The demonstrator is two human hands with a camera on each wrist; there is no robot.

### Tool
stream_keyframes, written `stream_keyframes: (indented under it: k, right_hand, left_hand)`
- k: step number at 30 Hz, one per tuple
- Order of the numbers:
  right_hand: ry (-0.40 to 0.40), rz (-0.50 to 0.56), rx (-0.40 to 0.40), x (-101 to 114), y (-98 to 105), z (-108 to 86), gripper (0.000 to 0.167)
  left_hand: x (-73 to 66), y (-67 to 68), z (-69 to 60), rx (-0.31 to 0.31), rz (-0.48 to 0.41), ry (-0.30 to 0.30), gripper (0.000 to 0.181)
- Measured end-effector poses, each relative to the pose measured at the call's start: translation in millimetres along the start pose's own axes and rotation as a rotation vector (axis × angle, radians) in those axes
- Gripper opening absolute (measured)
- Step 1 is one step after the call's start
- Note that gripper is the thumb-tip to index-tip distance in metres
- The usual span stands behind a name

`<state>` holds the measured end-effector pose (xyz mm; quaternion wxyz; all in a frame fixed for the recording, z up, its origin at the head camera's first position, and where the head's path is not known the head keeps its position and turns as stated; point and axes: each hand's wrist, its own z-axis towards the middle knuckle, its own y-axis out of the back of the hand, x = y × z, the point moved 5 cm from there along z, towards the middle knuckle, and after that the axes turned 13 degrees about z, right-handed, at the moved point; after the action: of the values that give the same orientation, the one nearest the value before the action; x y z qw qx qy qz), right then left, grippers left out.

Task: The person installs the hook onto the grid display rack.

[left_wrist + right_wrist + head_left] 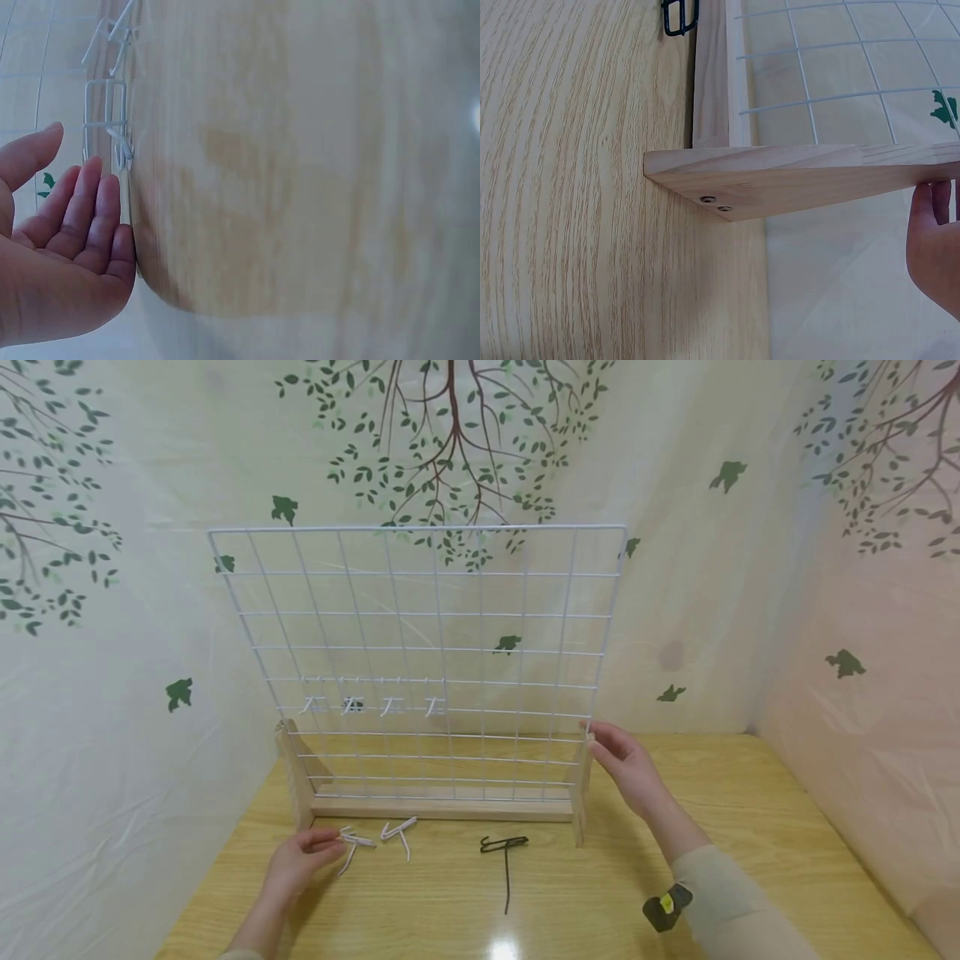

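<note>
Lying on the yellow wood-grain table (750,835), a white bent-wire hook (358,841) with a thin prong, right at the fingertips of the left hand (298,862); fingers straight and side by side there, thumb held apart, no pinch visible, cannot tell whether actually touching. Just to the right, a similar second white wire hook (401,828), and further right a black wire hook with a longer prong (507,844). Beyond, the right hand (628,768), thumb and fingers pinching the upper end of the pale wooden right side panel (581,793), beside the upright white wire grid (420,528). Hung on the grid, a row of four white wire hooks (390,705). Loose hooks probably light, stiff and hard to break, perhaps slightly slippery if smoothly coated, thin enough to twist between fingertips; best taken by the back frame with thumb and forefinger, prong left free. For edges, mind the pale wooden crossbar (442,810) just behind the loose white hooks, and the wooden left side panel (297,777) close to the left hand. Open room mainly toward the near side of the table, with free grid squares right of the hung row
</note>
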<state>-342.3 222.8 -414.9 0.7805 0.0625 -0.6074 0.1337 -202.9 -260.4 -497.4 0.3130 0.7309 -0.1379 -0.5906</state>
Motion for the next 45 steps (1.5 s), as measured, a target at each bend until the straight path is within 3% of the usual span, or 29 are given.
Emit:
stream_keyframes:
  k: [24, 36, 45]
  right_hand:
    - [-0.011, -0.002, -0.007, 1.1, -0.7, -5.3, 0.044]
    - [-0.019, -0.025, -0.014, 3.6, -1.2, -8.3, 0.044]
    - [0.005, -0.01, -0.007, 3.7, -1.5, -9.3, 0.043]
  left_hand:
    - [7.3, -6.0, -7.2, 0.006, 0.105, -0.04, 0.034]
    - [15.9, -7.3, -9.7, 0.014, 0.189, -0.11, 0.042]
    - [18.8, -7.3, -11.3, 0.03, 0.192, -0.157, 0.044]
